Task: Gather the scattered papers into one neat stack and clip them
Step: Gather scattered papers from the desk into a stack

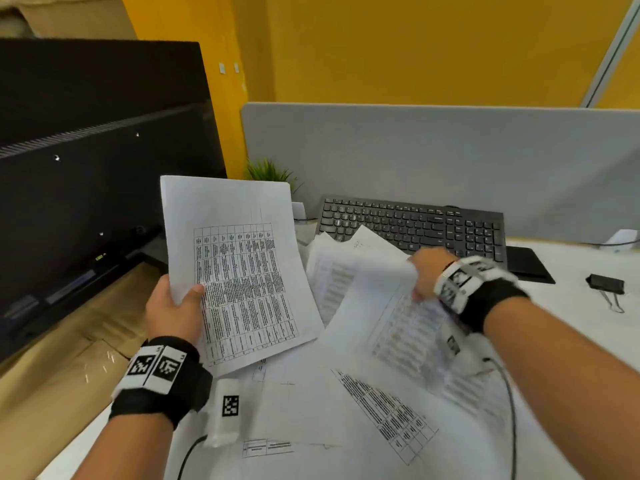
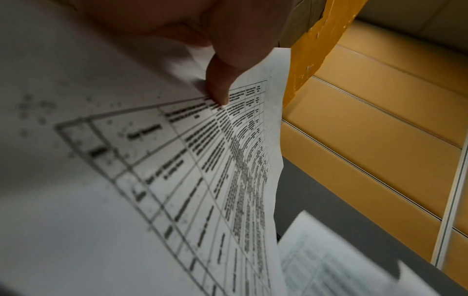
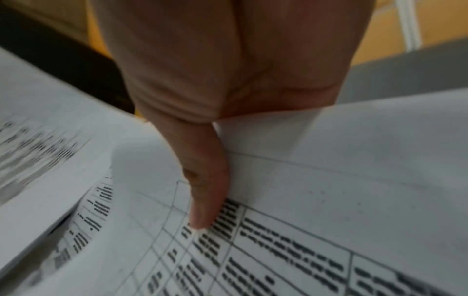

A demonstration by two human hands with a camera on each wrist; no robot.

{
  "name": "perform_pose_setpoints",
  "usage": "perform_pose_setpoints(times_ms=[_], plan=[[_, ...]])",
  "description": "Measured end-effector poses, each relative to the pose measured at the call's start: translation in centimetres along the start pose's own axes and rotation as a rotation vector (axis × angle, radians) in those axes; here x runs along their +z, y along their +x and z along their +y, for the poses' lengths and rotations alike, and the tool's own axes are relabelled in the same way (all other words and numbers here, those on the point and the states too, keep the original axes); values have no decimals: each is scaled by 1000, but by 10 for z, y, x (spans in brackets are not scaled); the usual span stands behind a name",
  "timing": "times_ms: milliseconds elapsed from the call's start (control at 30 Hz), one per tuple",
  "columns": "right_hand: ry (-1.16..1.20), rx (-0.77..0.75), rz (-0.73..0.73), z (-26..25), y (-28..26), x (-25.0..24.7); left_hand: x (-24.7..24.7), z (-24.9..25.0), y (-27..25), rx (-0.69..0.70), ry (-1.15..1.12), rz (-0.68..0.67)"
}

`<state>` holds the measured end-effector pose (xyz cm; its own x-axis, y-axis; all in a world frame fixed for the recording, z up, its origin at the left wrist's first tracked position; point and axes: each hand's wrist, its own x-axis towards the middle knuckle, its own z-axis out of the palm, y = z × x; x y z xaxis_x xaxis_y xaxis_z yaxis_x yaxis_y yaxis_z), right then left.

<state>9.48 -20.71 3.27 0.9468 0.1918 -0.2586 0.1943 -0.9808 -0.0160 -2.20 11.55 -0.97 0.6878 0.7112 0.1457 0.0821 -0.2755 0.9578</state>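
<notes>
My left hand (image 1: 175, 306) holds a printed sheet with a table (image 1: 239, 268) upright above the desk, thumb on its front face (image 2: 217, 90). My right hand (image 1: 427, 271) pinches the edge of another printed sheet (image 1: 391, 317) and lifts it off the pile; its thumb lies on the table print (image 3: 207, 192). More loose papers (image 1: 346, 410) lie overlapping on the white desk under both hands. A black binder clip (image 1: 606, 284) sits on the desk at the far right, apart from both hands.
A black keyboard (image 1: 412, 226) lies behind the papers, with a black pad (image 1: 526, 265) beside it. A large dark monitor (image 1: 90, 188) stands at the left. A grey partition (image 1: 450, 161) and a small green plant (image 1: 270, 173) close the back.
</notes>
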Motion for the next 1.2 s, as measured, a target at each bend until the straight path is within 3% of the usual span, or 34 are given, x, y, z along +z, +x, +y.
perform_pose_setpoints(times_ms=[100, 200, 267, 400, 567, 667, 733, 867, 1000, 1133, 1200], plan=[[94, 70, 275, 27, -30, -63, 2, 4, 1, 1, 7, -1], [383, 17, 578, 41, -70, -109, 10, 12, -2, -8, -33, -23], [634, -65, 642, 43, -86, -123, 17, 19, -7, -18, -51, -53], [1038, -104, 530, 40, -66, -95, 38, 40, -25, -64, -173, -225], [1399, -18, 158, 20, -23, -11, 64, 74, -65, -214, -360, -506], [1414, 192, 144, 22, -18, 23, 76, 74, -77, -303, -496, -566], [1358, 246, 206, 22, -24, 29, 83, 66, -77, -295, -475, -605], [1208, 36, 388, 10, -47, 11, 94, 59, -75, -72, -275, -558], [1206, -116, 487, -1, -57, -12, 91, 60, -67, -21, -289, -510], [1237, -214, 452, -6, -56, -19, 80, 58, -52, 33, -214, -399], [1234, -151, 365, -3, -50, -12, 71, 55, -43, 42, -193, -323]])
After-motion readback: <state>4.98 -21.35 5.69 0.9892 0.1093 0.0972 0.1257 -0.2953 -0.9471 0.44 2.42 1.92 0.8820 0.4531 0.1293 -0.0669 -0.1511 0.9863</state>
